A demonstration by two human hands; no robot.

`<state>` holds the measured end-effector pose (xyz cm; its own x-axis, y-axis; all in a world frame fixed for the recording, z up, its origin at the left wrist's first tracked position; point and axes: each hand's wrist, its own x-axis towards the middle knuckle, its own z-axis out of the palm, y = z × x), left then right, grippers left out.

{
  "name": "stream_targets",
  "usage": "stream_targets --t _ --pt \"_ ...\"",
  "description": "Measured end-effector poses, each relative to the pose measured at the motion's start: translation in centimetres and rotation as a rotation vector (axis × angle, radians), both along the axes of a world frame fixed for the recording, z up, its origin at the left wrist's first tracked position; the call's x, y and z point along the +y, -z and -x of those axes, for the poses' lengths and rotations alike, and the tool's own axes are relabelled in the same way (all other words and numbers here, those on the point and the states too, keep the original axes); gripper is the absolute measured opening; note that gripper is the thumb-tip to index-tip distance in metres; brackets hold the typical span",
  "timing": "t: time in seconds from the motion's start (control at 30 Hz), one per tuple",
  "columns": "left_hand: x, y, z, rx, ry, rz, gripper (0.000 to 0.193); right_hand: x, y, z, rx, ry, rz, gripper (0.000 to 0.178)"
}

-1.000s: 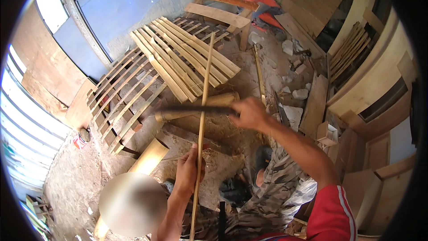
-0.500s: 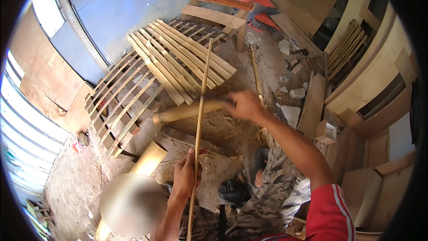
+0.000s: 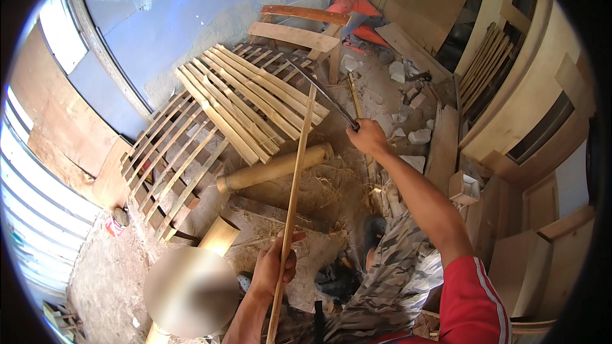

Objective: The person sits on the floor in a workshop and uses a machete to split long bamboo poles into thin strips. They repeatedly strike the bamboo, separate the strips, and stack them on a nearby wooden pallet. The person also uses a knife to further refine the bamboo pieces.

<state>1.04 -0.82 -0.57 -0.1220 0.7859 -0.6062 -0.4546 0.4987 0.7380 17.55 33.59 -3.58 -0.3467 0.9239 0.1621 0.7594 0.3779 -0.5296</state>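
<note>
Head view: the left hand [image 3: 274,264] has its fingers closed around a long bamboo strip [image 3: 298,181], seemingly to steady it with its upper end free, while the right hand [image 3: 368,136] wraps its fingers around a long knife [image 3: 324,90] near that end. Below, a bamboo pole [image 3: 275,167] and wooden beam [image 3: 271,212] likely limit room on the floor [image 3: 102,280]; split bamboo [image 3: 255,95] lies on a slatted rack [image 3: 196,188] beyond.

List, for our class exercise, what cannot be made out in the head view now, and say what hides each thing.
- Stick: head view, near end cut off by the bottom edge.
- Knife: head view, held end mostly hidden by the right grip.
- Bamboo pole, lower left: head view, partly covered by a blurred round patch.
- Red-and-white thing, far left: head view, too small to identify.
</note>
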Motion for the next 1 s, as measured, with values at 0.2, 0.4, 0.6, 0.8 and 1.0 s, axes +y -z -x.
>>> stream_targets --t 0.2,0.4,0.6,0.8,1.0 --pt "-0.2 2.0 1.5 -0.178 -0.022 -0.064 0.062 -3.0 -0.8 1.7 -0.043 -0.188 -0.103 0.032" --pt "-1.1 1.7 1.9 0.158 0.089 -0.066 0.068 -1.5 -1.7 1.7 -0.173 -0.41 -0.2 0.031" --pt "-1.9 1.5 3.0 0.07 0.143 -0.015 0.067 6.1 5.3 -1.4 0.071 0.319 0.165 0.038" --pt "0.3 2.6 4.8 0.208 0.011 0.095 0.066 5.1 8.6 -0.4 0.423 0.444 0.657 0.035" --pt "4.6 4.6 6.9 0.492 -0.181 0.021 0.057 3.4 6.1 3.5 0.456 0.177 0.591 0.038"
